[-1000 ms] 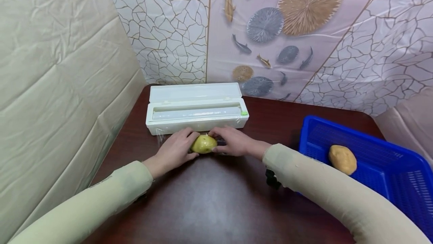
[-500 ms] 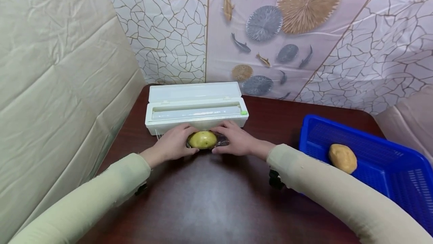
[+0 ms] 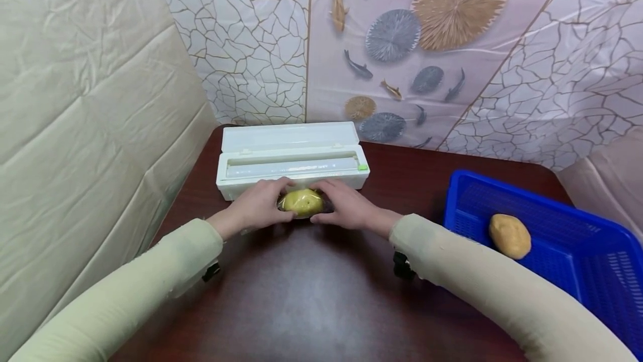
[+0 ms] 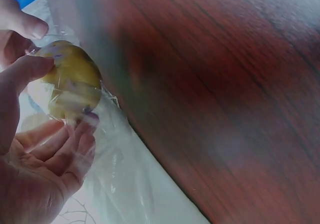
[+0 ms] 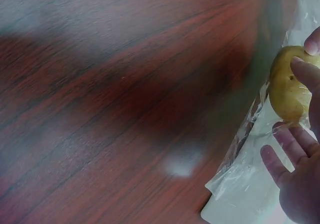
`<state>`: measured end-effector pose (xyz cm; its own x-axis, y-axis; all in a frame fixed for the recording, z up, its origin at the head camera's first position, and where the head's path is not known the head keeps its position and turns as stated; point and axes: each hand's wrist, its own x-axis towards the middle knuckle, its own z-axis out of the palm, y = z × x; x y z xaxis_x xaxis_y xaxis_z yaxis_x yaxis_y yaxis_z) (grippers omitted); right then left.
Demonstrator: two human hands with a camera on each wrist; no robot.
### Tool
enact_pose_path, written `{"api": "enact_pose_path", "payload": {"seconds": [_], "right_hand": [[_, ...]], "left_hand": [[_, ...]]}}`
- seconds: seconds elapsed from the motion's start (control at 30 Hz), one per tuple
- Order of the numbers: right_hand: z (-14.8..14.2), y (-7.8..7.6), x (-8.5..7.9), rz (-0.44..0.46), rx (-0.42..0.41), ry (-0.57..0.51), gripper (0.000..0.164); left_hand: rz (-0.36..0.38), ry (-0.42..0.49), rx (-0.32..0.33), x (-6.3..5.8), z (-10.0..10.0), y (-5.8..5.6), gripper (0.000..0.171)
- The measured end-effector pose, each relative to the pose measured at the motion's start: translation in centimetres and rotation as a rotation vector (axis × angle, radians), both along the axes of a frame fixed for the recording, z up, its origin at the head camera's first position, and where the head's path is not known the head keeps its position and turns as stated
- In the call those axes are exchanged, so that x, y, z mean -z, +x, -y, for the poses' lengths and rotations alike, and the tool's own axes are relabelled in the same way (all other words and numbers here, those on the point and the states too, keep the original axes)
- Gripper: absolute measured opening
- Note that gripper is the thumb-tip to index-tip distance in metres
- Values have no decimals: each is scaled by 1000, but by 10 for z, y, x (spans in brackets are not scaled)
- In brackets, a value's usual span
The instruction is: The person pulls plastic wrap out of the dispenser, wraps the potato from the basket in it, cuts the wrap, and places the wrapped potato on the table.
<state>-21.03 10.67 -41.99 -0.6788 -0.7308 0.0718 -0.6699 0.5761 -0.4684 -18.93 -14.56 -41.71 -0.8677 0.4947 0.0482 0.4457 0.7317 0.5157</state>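
A yellow potato [image 3: 302, 202] sits in front of the white box, with clear cling film [image 4: 117, 159] over it. My left hand [image 3: 257, 207] grips its left end, thumb on the near side and fingers beyond. On the opposite end my right hand [image 3: 351, 207] holds the potato and film in the same way. The left wrist view shows creased film across the potato's skin and over the left fingers. In the right wrist view, loose film [image 5: 240, 159] trails beside the potato [image 5: 287, 87]. Parts of the potato's ends are hidden behind the hands.
Just behind the hands stands the white cling film box [image 3: 291, 186], lid raised, with a film roll [image 3: 291, 168] inside. At the right, a blue basket [image 3: 547, 206] holds another potato [image 3: 510, 236]. All stand on a dark red-brown wooden table [image 3: 306, 295]; patterned cloth walls surround it.
Both hands have shifted the potato slightly away from the body, toward the box. The potato has turned a little, and film now shows creased over its top. Box and basket are unmoved.
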Motion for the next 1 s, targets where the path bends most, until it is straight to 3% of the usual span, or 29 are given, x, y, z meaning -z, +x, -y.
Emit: {"api": "enact_pose_path", "payload": {"seconds": [0.17, 0.37, 0.57, 0.8, 1.0], "right_hand": [[0, -7, 0, 116, 30, -57, 53], [-2, -16, -7, 214, 38, -70, 38], [0, -22, -15, 263, 32, -21, 38], [2, -29, -21, 303, 33, 4, 40], [3, -36, -25, 302, 32, 46, 44]], "left_hand": [[37, 22, -39, -3, -2, -1, 57], [48, 19, -34, -11, -3, -4, 48], [33, -62, 4, -23, -2, -4, 40], [-193, -236, 4, -33, -4, 4, 48], [-436, -321, 29, -25, -6, 16, 69]]}}
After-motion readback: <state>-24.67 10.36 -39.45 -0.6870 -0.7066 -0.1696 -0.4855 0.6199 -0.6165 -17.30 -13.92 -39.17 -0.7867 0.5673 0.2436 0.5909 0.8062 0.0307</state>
